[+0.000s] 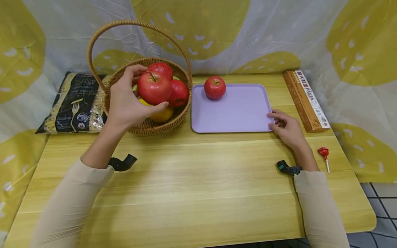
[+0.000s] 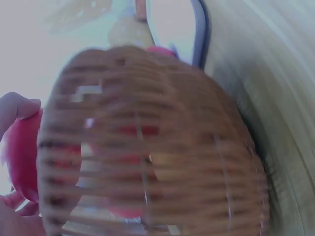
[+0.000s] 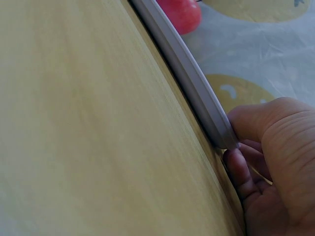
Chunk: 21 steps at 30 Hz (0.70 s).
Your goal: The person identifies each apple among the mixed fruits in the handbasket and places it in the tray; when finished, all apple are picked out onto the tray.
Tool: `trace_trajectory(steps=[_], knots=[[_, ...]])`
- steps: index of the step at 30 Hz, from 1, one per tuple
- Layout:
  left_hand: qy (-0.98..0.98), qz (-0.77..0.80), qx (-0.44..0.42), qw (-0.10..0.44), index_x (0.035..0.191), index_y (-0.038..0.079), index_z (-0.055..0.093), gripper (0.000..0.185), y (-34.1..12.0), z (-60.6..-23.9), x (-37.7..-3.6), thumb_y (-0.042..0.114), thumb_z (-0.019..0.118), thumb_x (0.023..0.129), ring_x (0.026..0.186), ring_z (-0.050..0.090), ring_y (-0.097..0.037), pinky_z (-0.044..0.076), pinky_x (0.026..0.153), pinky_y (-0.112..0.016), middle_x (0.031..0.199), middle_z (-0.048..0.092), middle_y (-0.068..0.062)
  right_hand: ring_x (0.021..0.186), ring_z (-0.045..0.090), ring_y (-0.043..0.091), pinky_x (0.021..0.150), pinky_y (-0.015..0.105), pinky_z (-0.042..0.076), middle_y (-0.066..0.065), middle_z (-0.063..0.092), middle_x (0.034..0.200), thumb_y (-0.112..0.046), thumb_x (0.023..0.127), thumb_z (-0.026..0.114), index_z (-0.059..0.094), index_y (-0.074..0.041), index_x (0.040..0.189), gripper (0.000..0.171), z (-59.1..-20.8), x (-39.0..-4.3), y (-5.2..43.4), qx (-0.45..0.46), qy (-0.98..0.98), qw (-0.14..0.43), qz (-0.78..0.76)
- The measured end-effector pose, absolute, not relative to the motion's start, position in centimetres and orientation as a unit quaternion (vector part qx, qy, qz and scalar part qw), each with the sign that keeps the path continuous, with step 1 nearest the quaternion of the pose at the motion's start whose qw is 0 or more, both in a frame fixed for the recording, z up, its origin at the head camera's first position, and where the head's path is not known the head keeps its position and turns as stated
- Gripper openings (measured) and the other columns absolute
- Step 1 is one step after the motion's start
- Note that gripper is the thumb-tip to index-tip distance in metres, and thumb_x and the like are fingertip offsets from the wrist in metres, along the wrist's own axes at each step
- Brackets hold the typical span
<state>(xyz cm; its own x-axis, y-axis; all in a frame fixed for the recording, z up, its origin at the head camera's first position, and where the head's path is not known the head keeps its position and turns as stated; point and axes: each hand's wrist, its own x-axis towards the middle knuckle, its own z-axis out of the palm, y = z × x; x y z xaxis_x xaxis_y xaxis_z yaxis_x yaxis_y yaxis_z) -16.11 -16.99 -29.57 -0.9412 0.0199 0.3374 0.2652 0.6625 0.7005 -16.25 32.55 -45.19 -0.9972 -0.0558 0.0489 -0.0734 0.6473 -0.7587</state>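
Over the wicker basket (image 1: 155, 128), my left hand (image 1: 125, 101) grips a red apple (image 1: 154, 90) between thumb and fingers. Two more red apples (image 1: 180, 93) and a yellow-orange fruit (image 1: 162, 115) lie in the basket, partly covered by the held apple. In the left wrist view the basket's woven side (image 2: 162, 147) hides much of the held apple (image 2: 24, 152). My right hand (image 1: 288, 128) pinches the right edge of a lilac tray (image 1: 231, 115). The right wrist view has the thumb on the tray's rim (image 3: 197, 91). Another red apple (image 1: 215, 87) sits at the tray's back left.
Left of the basket lies a black-and-clear pasta bag (image 1: 72, 103). A brown pasta box (image 1: 305, 101) is at the back right, with a red lollipop (image 1: 324, 155) in front of it. The basket's tall handle (image 1: 136, 22) arches upward. A patterned cloth (image 1: 273, 31) hangs behind the table.
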Motion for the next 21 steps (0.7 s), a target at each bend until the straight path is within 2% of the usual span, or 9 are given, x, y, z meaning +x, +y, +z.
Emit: trace_trajectory(steps=[3,7,14,21], knots=[[-0.892,-0.416,-0.098,0.147,0.132,0.024,0.051,0.091,-15.8,-29.8,-16.1,0.042,0.094,0.053,0.103,0.062,-0.01,0.056,0.088,-0.031,0.124,0.058,0.007,0.082,0.051,0.006,0.067,0.009,0.042,0.004,0.05,0.146,-0.017,0.091,0.068,0.065,-0.012,0.127,0.037,-45.3,-16.3,32.6,0.034,-0.906,0.007,0.422],[-0.878,-0.433,-0.137,0.15,0.126,0.024,0.055,0.088,-14.1,-30.1,-16.2,0.047,0.094,0.051,0.1,0.062,-0.007,0.056,0.082,-0.027,0.12,0.059,0.01,0.083,0.051,0.006,0.068,0.008,0.041,0.004,0.049,0.147,-0.017,0.091,0.068,0.065,-0.012,0.128,0.037,-45.4,-16.4,32.7,0.032,-0.907,0.004,0.42],[-0.853,-0.445,-0.219,0.159,0.125,0.02,0.054,0.084,-10.4,-30.6,-16.2,0.051,0.09,0.055,0.108,0.057,-0.003,0.053,0.09,-0.028,0.119,0.059,0.01,0.084,0.051,0.007,0.068,0.008,0.041,0.004,0.05,0.146,-0.018,0.091,0.068,0.065,-0.013,0.127,0.037,-45.3,-16.3,32.8,0.034,-0.908,0.005,0.417],[-0.831,-0.463,-0.277,0.134,0.125,0.02,0.05,0.079,-6.2,-30.6,-16.5,0.044,0.088,0.059,0.1,0.058,-0.002,0.052,0.087,-0.024,0.116,0.061,0.012,0.085,0.05,0.007,0.069,0.008,0.041,0.005,0.05,0.146,-0.018,0.091,0.068,0.065,-0.013,0.128,0.037,-45.1,-16.2,32.6,0.037,-0.91,0.005,0.413]])
